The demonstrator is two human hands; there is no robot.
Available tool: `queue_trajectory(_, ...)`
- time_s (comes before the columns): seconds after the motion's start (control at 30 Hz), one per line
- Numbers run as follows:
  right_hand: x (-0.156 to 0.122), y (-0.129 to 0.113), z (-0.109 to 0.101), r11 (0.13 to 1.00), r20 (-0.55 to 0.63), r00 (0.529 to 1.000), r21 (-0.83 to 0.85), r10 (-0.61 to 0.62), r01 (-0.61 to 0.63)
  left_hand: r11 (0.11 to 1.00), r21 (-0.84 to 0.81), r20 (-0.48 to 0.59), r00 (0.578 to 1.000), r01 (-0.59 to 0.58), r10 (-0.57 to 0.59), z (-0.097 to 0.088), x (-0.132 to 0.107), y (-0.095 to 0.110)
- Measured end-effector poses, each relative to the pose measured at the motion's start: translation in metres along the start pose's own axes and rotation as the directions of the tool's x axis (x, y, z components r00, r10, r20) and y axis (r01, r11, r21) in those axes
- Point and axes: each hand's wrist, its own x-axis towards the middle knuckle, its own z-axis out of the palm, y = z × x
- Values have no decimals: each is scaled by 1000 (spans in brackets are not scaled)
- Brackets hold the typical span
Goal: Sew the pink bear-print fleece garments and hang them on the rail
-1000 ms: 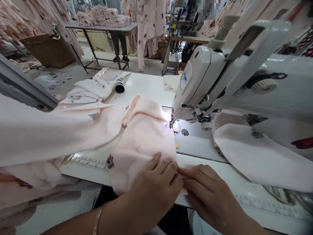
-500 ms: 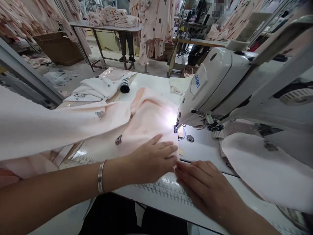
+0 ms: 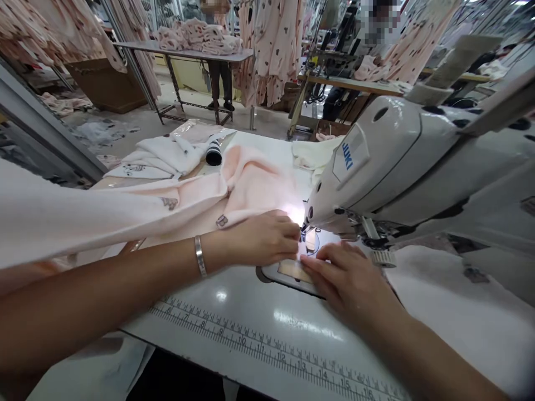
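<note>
A pale pink printed garment (image 3: 251, 189) lies bunched on the white sewing table and runs off to the left under my left arm. My left hand (image 3: 261, 239) has curled fingers on the cloth, just left of the needle and presser foot (image 3: 306, 234) of a white JUKI sewing machine (image 3: 376, 161). My right hand (image 3: 349, 275) lies to the front right of the foot, with its fingertips over the needle plate area. A thin edge of cloth may pass between my hands, but my fingers hide most of it.
A measuring scale (image 3: 267, 348) runs along the table's front. Behind the garment lie white folded cloth (image 3: 163, 156) and a thread cone (image 3: 213, 153). A large white fabric piece (image 3: 460, 301) covers the right. Hanging garments and a table with folded stacks (image 3: 196, 39) stand beyond.
Both hands have moved forward to the needle, and the cloth has shifted back and left with them. More of the table and its scale now shows in front.
</note>
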Motion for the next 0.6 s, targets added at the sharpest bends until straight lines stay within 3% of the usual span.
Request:
queue_trajectory(0.13, 3, 9, 10, 999, -22, 999, -41, 29, -30, 998, -2, -43, 997, 57, -57, -1, 11, -17)
queue_trajectory(0.23, 4, 8, 10, 999, -22, 999, -38, 34, -35, 995, 34, 0, 996, 94, -94, -2, 16, -27)
queue_trajectory(0.33, 7, -4, 0, 1000, -27, 1000, 19, -1, 1, 952, 125, 12, 959, 278, -282, -1, 11, -23)
queue_trajectory(0.43, 7, -24, -13, 986, -80, 990, 111, -114, 123, 871, 216, 34, 888, 441, -458, 4, -12, 20)
queue_trajectory(0.53, -3, -47, -17, 971, -86, 977, 123, -195, 205, 902, 252, 60, 924, 352, -377, 5, -41, 93)
queue_trajectory(0.6, -16, -62, -16, 959, -25, 969, 144, -245, 246, 923, 236, 33, 947, 304, -321, -3, -51, 131)
